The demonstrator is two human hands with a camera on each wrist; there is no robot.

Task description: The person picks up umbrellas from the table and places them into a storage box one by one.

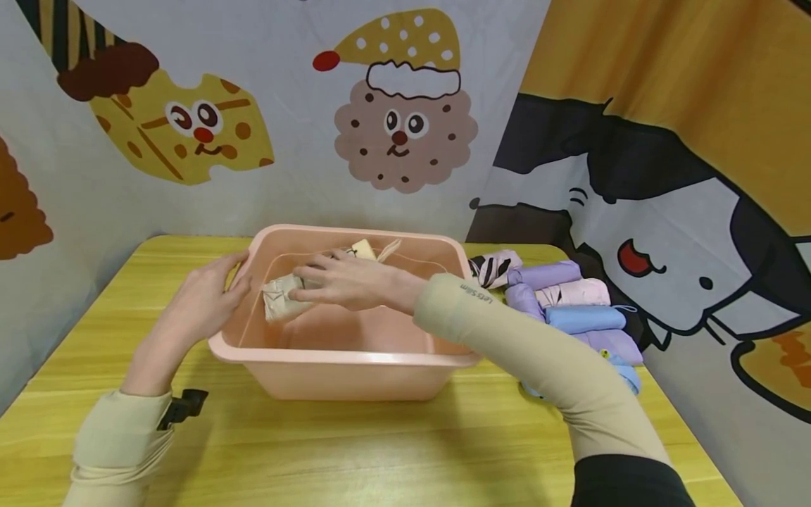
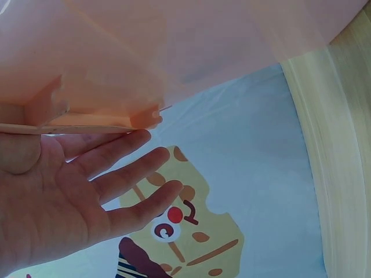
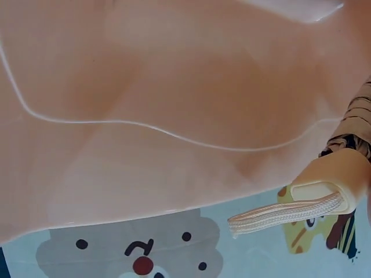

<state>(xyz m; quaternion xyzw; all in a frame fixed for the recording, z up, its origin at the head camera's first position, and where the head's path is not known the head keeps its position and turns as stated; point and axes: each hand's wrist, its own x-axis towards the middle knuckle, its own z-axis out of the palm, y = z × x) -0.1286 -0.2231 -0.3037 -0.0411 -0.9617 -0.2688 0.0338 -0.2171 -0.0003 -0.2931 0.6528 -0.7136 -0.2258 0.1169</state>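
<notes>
A pink plastic basin (image 1: 348,358) stands on the table. My left hand (image 1: 205,299) rests at its left rim; the left wrist view shows that hand's (image 2: 98,179) palm with fingers straight and spread beside the rim. Inside the basin, my right hand (image 1: 351,282) holds a cream folding umbrella (image 1: 281,299) from above, its fingers over the middle. The yellowish umbrella handle (image 1: 363,250) sticks out at the back right, tilted up. In the right wrist view the handle (image 3: 351,171) carries a braided wrist strap (image 3: 284,214). The right thumb is hidden.
Several rolled umbrellas in purple (image 1: 545,273), pink (image 1: 576,292) and blue (image 1: 586,318) lie right of the basin, partly behind the right sleeve (image 1: 507,324). The wooden table (image 1: 355,451) ends at a cartoon-printed cloth (image 1: 291,197) behind.
</notes>
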